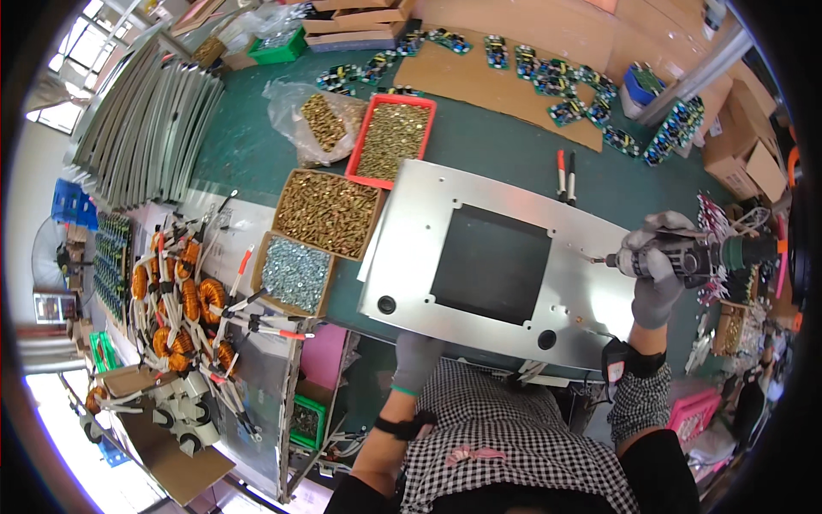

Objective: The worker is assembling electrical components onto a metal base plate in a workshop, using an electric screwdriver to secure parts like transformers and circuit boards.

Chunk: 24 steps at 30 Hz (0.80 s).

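Note:
A silver sheet-metal panel (411,248) with a large rectangular opening lies in front of me, tilted on the green bench. My right hand (655,278), in a grey glove, is closed around a power screwdriver (685,259) at the panel's right end. Its bit points left, over the panel's surface. My left hand (417,355), also gloved, is at the panel's near edge; its fingers are hidden under the metal. Two round black pieces, a left one (386,305) and a right one (547,340), sit near that edge.
Left of the panel stand a red tray (353,164) and a cardboard box (374,224) of brass-coloured fasteners, and a box of silver nuts (295,274). Copper coils (211,295) with cables lie farther left. Circuit boards (555,79) line the back. A red-and-black-handled tool (562,176) lies beyond the panel.

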### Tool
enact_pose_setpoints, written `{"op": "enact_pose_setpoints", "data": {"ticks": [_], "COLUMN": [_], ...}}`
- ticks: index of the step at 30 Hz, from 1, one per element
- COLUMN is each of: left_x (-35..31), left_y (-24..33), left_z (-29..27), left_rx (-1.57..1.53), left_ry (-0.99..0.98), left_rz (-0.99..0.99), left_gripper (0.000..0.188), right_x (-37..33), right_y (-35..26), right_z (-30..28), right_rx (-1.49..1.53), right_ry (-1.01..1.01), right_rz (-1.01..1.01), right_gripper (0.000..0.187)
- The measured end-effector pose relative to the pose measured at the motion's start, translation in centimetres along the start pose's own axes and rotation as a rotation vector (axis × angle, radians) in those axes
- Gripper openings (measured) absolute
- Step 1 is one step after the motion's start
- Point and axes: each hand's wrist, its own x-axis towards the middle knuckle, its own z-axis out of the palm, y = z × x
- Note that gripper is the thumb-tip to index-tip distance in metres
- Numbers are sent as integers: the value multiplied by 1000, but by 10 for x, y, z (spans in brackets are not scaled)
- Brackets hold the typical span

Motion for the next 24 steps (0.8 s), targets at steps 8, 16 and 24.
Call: {"op": "enact_pose_setpoints", "data": {"ticks": [8, 16, 24], "left_x": [89, 163, 199], "left_y": [80, 119, 115], "left_z": [47, 119, 147], "left_rx": [73, -1054, -1235], "left_ry": [-51, -860, -1031], "left_rz": [44, -81, 141], "left_gripper": [14, 37, 34], "right_x": [3, 0, 3], "right_y": [10, 11, 19], "right_z": [-20, -24, -32], "right_rx": [154, 220, 157], "right_ry": [-139, -183, -206], "right_rz": [-32, 15, -51], "right_gripper": [42, 50, 49]}}
